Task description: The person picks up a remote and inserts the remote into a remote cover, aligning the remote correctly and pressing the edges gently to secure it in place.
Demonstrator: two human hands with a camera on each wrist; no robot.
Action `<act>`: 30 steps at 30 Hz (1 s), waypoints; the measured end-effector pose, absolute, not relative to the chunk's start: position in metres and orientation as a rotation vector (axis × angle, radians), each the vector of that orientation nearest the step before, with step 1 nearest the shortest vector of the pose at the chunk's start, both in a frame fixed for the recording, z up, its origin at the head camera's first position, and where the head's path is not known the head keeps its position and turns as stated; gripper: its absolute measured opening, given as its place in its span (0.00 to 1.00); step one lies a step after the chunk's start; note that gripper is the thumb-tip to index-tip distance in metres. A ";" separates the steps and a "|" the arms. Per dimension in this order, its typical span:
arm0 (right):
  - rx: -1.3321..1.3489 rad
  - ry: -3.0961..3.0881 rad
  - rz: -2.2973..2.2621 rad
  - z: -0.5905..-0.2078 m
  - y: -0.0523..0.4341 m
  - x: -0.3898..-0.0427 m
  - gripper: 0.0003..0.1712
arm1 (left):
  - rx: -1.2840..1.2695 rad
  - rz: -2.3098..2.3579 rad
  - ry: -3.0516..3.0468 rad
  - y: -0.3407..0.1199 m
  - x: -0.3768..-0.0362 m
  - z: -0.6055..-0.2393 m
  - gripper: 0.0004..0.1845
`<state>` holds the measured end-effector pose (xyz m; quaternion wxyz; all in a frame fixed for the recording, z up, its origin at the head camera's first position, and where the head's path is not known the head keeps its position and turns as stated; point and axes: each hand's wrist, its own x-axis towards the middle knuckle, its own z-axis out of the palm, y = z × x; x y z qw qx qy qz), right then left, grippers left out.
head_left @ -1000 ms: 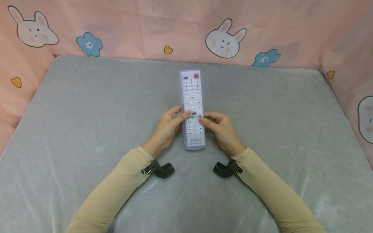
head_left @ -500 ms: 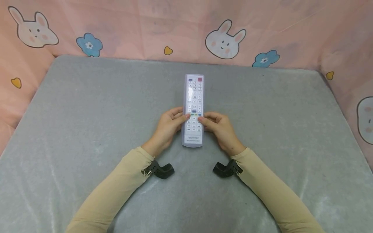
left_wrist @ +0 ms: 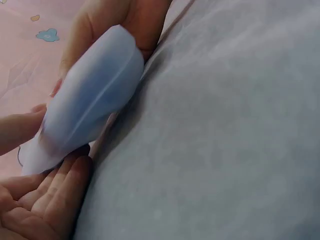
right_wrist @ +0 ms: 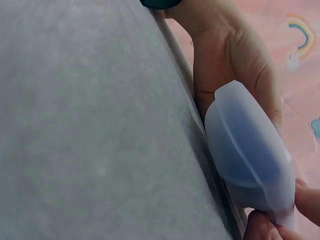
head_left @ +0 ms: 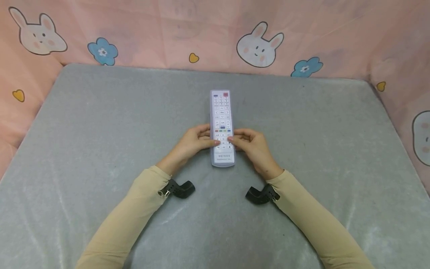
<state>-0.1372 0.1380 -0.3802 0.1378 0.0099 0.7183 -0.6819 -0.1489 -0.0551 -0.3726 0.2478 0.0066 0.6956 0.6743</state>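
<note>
A white remote control [head_left: 221,119] in a clear silicone sleeve points away from me over the middle of the grey mat [head_left: 100,130]. Both hands hold its near half, thumbs on the lower buttons. My left hand [head_left: 196,141] grips the left side and my right hand [head_left: 250,144] the right side. In the left wrist view the sleeve's rounded near end [left_wrist: 90,100] sits above the left fingers [left_wrist: 45,200], close over the mat. The right wrist view shows the same end [right_wrist: 250,155] with the left hand [right_wrist: 230,55] behind it. The fingers under the remote are hidden.
Pink cloth with rabbits and blue flowers [head_left: 256,46] rises behind the mat and along both sides. Black wrist camera mounts [head_left: 181,188] [head_left: 260,195] sit under the beige sleeves. Bare mat spreads left, right and in front of the hands.
The remote has come down and slightly nearer, its far end now lower in view. My left thumb has slid toward the near end. The right hand has barely moved.
</note>
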 end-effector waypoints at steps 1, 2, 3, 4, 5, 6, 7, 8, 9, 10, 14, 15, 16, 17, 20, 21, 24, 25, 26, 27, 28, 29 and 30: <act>0.030 2.080 -1.973 -0.380 0.138 -0.137 0.18 | 0.030 1.819 1.915 -0.056 -0.149 -0.372 0.33; 0.030 2.081 -1.974 -0.380 0.138 -0.137 0.18 | 0.037 1.802 1.938 -0.057 -0.149 -0.372 0.32; 0.028 2.083 -1.972 -0.380 0.138 -0.137 0.18 | 0.043 1.788 1.960 -0.057 -0.149 -0.372 0.31; 0.026 2.081 -1.970 -0.380 0.138 -0.137 0.18 | 0.047 1.776 1.982 -0.057 -0.149 -0.372 0.30; 0.025 2.081 -1.967 -0.380 0.138 -0.137 0.18 | 0.051 1.765 2.003 -0.057 -0.149 -0.371 0.29; 0.021 2.083 -1.961 -0.379 0.138 -0.137 0.18 | 0.051 1.755 2.022 -0.057 -0.149 -0.371 0.29; 0.019 2.086 -1.953 -0.379 0.138 -0.137 0.18 | 0.046 1.747 2.041 -0.057 -0.149 -0.371 0.28; 0.015 2.090 -1.942 -0.379 0.138 -0.137 0.18 | 0.040 1.740 2.058 -0.057 -0.148 -0.371 0.28; 0.011 2.094 -1.932 -0.379 0.138 -0.137 0.18 | 0.036 1.736 2.072 -0.057 -0.148 -0.371 0.28; 0.007 2.098 -1.924 -0.378 0.138 -0.137 0.18 | 0.023 1.733 2.086 -0.056 -0.148 -0.371 0.28; -0.003 2.108 -1.902 -0.378 0.138 -0.137 0.19 | -0.019 1.715 2.157 -0.055 -0.148 -0.371 0.28; -0.005 2.112 -1.898 -0.378 0.138 -0.137 0.18 | -0.024 1.708 2.175 -0.055 -0.148 -0.372 0.28; -0.005 2.115 -1.894 -0.378 0.138 -0.137 0.18 | -0.029 1.699 2.191 -0.055 -0.148 -0.372 0.28; -0.005 2.119 -1.889 -0.379 0.138 -0.137 0.18 | -0.027 1.689 2.207 -0.055 -0.148 -0.372 0.28; -0.001 2.136 -1.875 -0.379 0.139 -0.138 0.18 | -0.019 1.661 2.238 -0.054 -0.149 -0.373 0.27; 0.000 2.139 -1.871 -0.379 0.139 -0.138 0.18 | -0.015 1.655 2.245 -0.054 -0.149 -0.373 0.27; 0.000 2.145 -1.870 -0.379 0.139 -0.138 0.18 | -0.019 1.650 2.241 -0.054 -0.149 -0.372 0.28; -0.001 2.146 -1.872 -0.379 0.139 -0.138 0.18 | -0.022 1.655 2.234 -0.054 -0.149 -0.372 0.28; 0.000 2.147 -1.873 -0.379 0.139 -0.138 0.18 | -0.025 1.660 2.228 -0.054 -0.148 -0.372 0.28; 0.003 2.148 -1.876 -0.379 0.139 -0.138 0.18 | -0.029 1.666 2.220 -0.054 -0.148 -0.372 0.29; 0.005 2.148 -1.878 -0.379 0.139 -0.138 0.18 | -0.034 1.674 2.210 -0.054 -0.148 -0.372 0.29; 0.008 2.150 -1.881 -0.379 0.139 -0.138 0.18 | -0.037 1.682 2.201 -0.054 -0.148 -0.372 0.29; 0.012 2.152 -1.881 -0.379 0.139 -0.138 0.19 | -0.041 1.691 2.193 -0.054 -0.148 -0.372 0.29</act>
